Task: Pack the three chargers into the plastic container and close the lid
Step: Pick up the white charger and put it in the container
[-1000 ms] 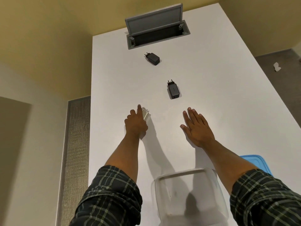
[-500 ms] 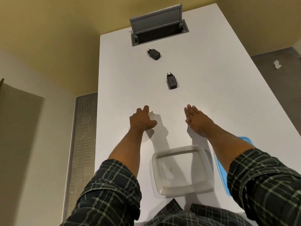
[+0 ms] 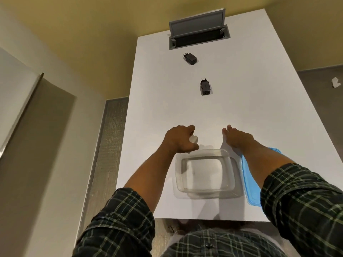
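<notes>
My left hand (image 3: pixel 179 139) grips a white charger (image 3: pixel 64 139) just beyond the far left corner of the clear plastic container (image 3: pixel 205 191), which stands empty near the table's front edge. My right hand (image 3: pixel 238 139) lies flat and open on the table beyond the container's far right corner. A blue lid (image 3: pixel 251 184) lies to the right of the container, partly under my right forearm. Two black chargers rest farther out: one (image 3: pixel 205 87) mid-table, the other (image 3: pixel 190 59) close to the far end.
A grey cable hatch (image 3: pixel 198 33) with its flap raised is set into the far end of the white table (image 3: pixel 259 112). The table's left edge drops to the floor. A white scrap (image 3: pixel 335 82) lies on the floor at right.
My left hand has closed round the white charger, lifted it and drawn it back toward the container. My right hand has stayed flat. The camera view has pulled back.
</notes>
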Demonstrator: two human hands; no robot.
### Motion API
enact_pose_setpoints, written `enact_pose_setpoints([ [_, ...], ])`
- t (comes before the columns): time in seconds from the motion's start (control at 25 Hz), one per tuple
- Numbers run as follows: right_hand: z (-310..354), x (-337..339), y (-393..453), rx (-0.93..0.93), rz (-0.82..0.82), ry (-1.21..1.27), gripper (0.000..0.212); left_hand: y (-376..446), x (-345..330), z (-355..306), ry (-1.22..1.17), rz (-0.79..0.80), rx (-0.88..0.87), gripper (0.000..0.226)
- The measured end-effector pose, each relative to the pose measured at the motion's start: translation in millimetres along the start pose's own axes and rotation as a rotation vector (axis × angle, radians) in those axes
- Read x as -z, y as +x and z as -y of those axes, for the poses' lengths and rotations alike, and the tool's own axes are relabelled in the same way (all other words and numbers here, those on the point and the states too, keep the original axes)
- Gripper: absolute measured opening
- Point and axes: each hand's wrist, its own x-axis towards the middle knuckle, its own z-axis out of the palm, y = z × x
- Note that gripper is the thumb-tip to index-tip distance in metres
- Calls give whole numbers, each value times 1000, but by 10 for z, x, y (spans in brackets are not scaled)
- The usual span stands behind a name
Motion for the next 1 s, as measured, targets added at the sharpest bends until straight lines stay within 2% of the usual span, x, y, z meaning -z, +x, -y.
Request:
enact_pose_setpoints([
  [0.12,-44,-45,72,-18,-12,44,44,-270,-208,-106,59,-13,-60,45],
  [0.32,-51,-168,143,-20,6,187,49,-595,-671,-211,108,-85,-28,49],
  [0.52,-78,-161,161,-37,30,313,57,-580,-923,-359,154,-66,9,52],
  [0.6,-85,-139,164,-42,58,345,62,-518,-993,-438,122,-62,58,56],
  [0.72,-92,-203,130,-31,55,374,60,-482,-1132,-531,40,-18,172,62],
  [1.0,-86,-252,128,-14,70,411,58,-389,-1194,-503,40,14,348,54],
])
